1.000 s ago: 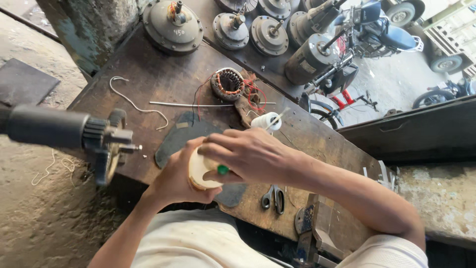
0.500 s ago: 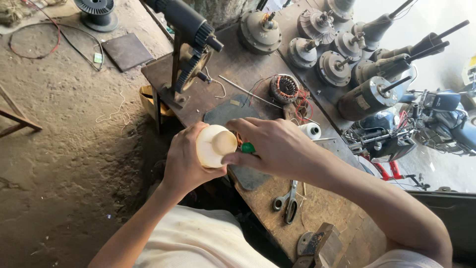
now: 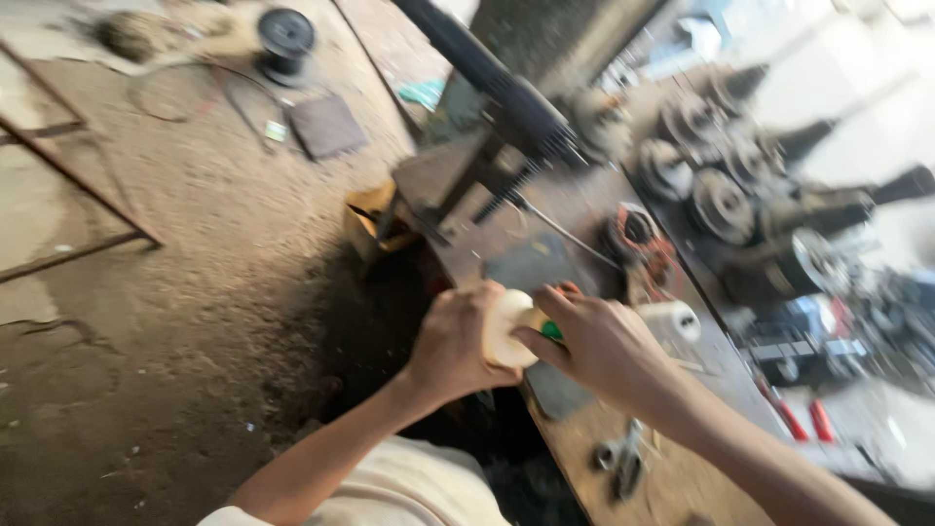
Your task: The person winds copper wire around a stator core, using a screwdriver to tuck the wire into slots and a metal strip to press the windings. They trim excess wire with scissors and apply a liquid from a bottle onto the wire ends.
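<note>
**Both hands closed on a cream disc at the worktop's edge**

Starting at the left of my view, I see a bare dirt floor [image 3: 146,321] with a thin metal frame [image 3: 78,185] standing on it, a dark spool [image 3: 284,34] and a flat dark plate [image 3: 326,125] further back. The picture is blurred, so small detail is lost.

Moving in, my left hand [image 3: 456,343] wraps a cream-coloured round disc [image 3: 506,329], fingers [image 3: 487,297] curled over its rim in a firm grasp. The disc sits between my two hands, just above the near edge of the worktop [image 3: 682,477]. My right hand [image 3: 604,346] meets it from the other side, fingers pinched against its face around a small green piece [image 3: 551,331]; I cannot tell what that piece is.

Behind the hands a dark machine arm [image 3: 497,83] slants over the worktop. To the right lie a copper-wound stator [image 3: 633,234], a white roll [image 3: 674,319] and pliers [image 3: 623,463]. Further right stand rows of grey motor parts [image 3: 721,200].
</note>
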Demonstrator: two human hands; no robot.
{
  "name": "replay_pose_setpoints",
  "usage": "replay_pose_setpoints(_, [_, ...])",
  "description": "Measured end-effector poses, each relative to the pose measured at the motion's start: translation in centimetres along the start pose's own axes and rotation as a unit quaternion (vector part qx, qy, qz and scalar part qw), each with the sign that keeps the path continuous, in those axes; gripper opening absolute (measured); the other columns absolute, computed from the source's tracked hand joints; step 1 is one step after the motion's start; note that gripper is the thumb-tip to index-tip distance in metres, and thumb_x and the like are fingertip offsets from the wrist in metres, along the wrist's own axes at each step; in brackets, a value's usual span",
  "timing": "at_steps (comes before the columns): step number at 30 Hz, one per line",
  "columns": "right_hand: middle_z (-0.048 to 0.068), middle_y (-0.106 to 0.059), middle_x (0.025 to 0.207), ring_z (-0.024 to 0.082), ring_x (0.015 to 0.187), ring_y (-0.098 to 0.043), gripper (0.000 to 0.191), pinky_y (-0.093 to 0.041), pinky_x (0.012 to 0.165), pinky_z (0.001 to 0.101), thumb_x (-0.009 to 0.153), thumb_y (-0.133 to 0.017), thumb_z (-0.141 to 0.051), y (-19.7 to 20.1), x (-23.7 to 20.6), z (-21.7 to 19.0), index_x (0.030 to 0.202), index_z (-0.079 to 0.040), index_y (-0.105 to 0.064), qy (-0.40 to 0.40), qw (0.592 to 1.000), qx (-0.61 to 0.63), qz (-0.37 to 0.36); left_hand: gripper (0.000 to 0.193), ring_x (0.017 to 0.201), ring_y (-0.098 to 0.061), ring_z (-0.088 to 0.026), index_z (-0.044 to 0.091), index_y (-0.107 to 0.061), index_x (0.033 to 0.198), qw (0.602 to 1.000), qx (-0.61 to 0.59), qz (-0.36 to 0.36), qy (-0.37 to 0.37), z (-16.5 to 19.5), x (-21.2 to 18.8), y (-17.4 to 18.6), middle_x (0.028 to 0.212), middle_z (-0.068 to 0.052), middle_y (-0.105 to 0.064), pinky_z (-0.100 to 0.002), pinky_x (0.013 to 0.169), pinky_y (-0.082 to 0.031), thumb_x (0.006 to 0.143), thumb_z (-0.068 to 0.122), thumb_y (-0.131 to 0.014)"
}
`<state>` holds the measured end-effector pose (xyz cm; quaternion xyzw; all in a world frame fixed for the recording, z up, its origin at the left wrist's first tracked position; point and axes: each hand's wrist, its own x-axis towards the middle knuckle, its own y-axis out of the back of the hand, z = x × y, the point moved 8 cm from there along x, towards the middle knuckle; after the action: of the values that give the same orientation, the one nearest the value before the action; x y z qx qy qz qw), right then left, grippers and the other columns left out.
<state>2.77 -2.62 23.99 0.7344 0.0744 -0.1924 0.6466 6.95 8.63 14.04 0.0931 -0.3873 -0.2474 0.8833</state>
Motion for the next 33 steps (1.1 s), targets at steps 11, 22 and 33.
replay_pose_setpoints(11, [0.01,-0.078,0.094,0.03,0.077,-0.076,0.054,-0.058,0.068,0.0415,0.093,-0.071,-0.052,-0.3,3.9,-3.6,0.135,-0.02,-0.06,-0.077,0.996,-0.048,0.0,0.092,0.121,-0.064,-0.035,-0.001,-0.044,0.137,0.999,0.047,0.012,-0.02,-3.2,-0.8,5.7,0.13,-0.018,-0.06,-0.049,0.105,-0.049,0.067,0.04,-0.089])
replay_pose_setpoints(22, [0.011,-0.07,0.129,0.022,0.104,-0.072,0.045,-0.058,0.081,0.0363,0.083,-0.079,-0.023,1.4,0.1,-4.8,0.124,-0.013,-0.064,0.08,0.972,0.053,0.216,0.092,0.124,-0.059,-0.038,0.006,-0.043,0.14,0.987,-0.14,-0.074,0.033,-6.6,-1.2,4.7,0.132,-0.017,-0.059,-0.05,0.108,-0.046,0.066,0.036,-0.09])
replay_pose_setpoints(33, [0.013,-0.075,0.108,0.038,0.1,-0.07,0.048,-0.054,0.082,0.0487,0.079,-0.087,-0.027,-18.2,-7.0,18.1,0.119,-0.016,-0.062,-0.49,0.846,0.102,0.184,0.088,0.127,-0.042,-0.038,0.009,-0.048,0.14,0.965,-0.098,-0.179,0.165,-9.4,-4.1,1.6,0.133,-0.012,-0.055,-0.049,0.106,-0.042,0.065,0.021,-0.092])
